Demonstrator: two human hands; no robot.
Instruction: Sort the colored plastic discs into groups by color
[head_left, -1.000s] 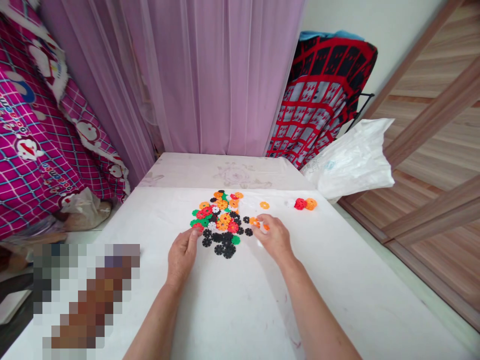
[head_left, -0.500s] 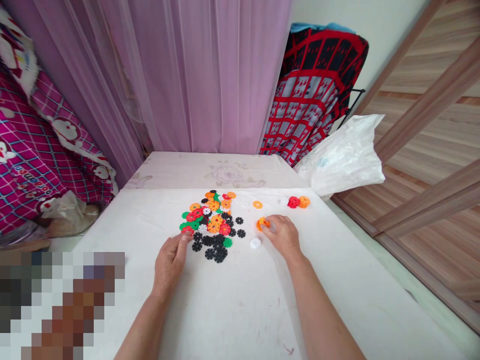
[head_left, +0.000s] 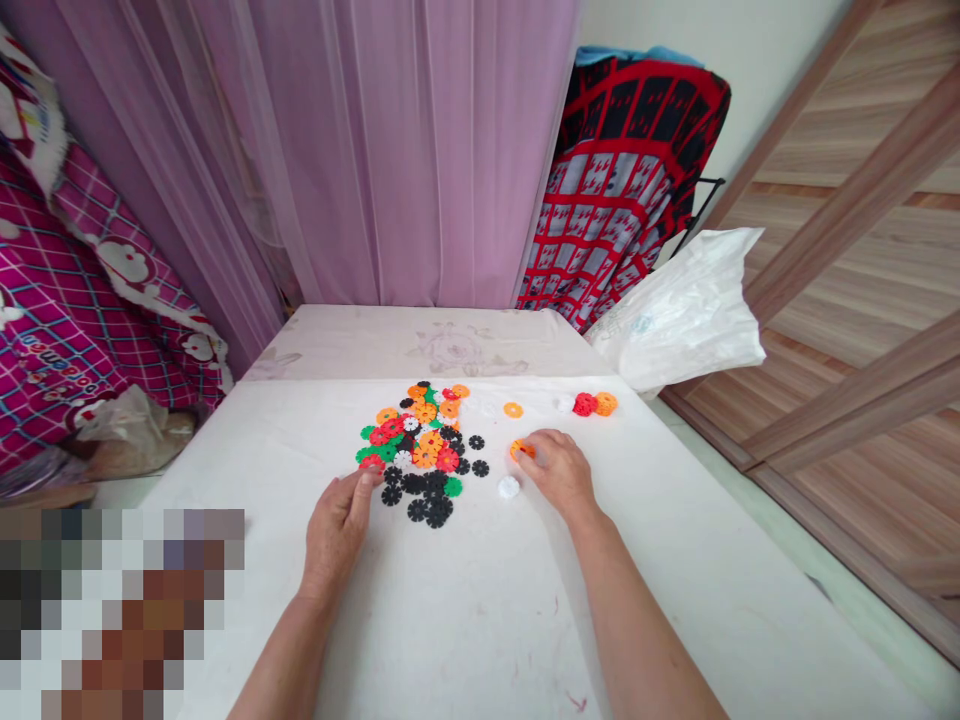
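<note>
Snowflake-shaped plastic discs lie in a loose pile of orange, red, green, white and black ones point(head_left: 429, 449) on the white-covered table point(head_left: 465, 610). At the pile's near left edge is my left hand point(head_left: 336, 525), thumb and fingertips close together against a red snowflake disc point(head_left: 371, 463); whether anything is pinched there is hidden. To the right of the pile, my right hand point(head_left: 561, 475) is closed on an orange snowflake disc point(head_left: 519, 450), which its fingers partly cover. Just below those fingertips lies a white snowflake disc point(head_left: 508, 487).
Beyond my right hand lies a single orange disc point(head_left: 513, 410). A row of white, red point(head_left: 586, 404) and orange discs sits farther right. A white plastic bag point(head_left: 682, 320) stands at the table's right edge. Purple curtains point(head_left: 390, 150) hang behind the table.
The view has shifted slightly. My right fingers now cover more of the orange disc. My left hand stays at the pile's edge.
</note>
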